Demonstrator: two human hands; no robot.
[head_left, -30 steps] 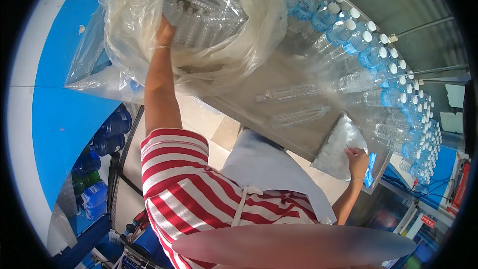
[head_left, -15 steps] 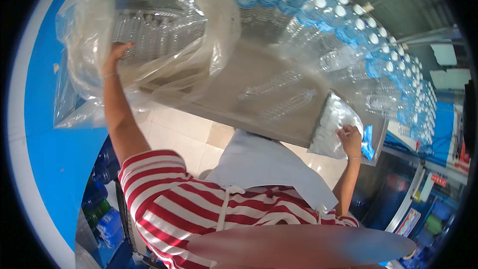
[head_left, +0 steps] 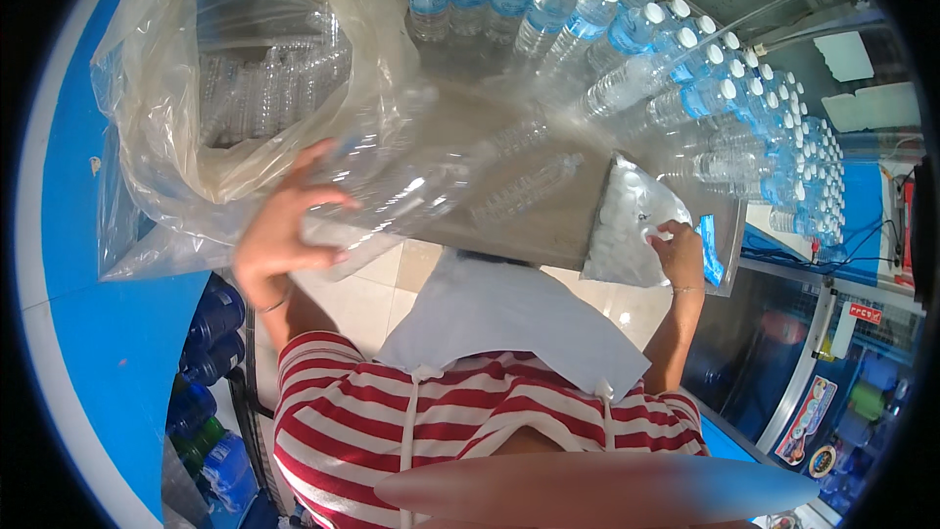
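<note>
My left hand (head_left: 289,225) is in front of the large clear plastic bag, its fingers spread around two empty clear plastic bottles (head_left: 416,198) that are smeared by motion. Inside the bag (head_left: 382,49) several more empty bottles (head_left: 279,88) stand packed together. Two other empty bottles (head_left: 534,191) lie on the metal table (head_left: 441,108). Over at the right, my right hand (head_left: 678,253) has its fingers curled together on a clear bag of white bottle caps (head_left: 627,225). Whatever is pinched between those fingertips is too small to make out.
Rows of filled bottles with white caps and blue labels (head_left: 578,24) line the table's far and right sides. A blue surface (head_left: 98,362) curves along the left. Large blue water jugs (head_left: 211,333) sit low at the left, beside the tiled floor (head_left: 367,294).
My left hand has come out of the large bag, toward me and to the right, with two empty bottles. My right hand remains at the cap bag, its fingers more closely curled.
</note>
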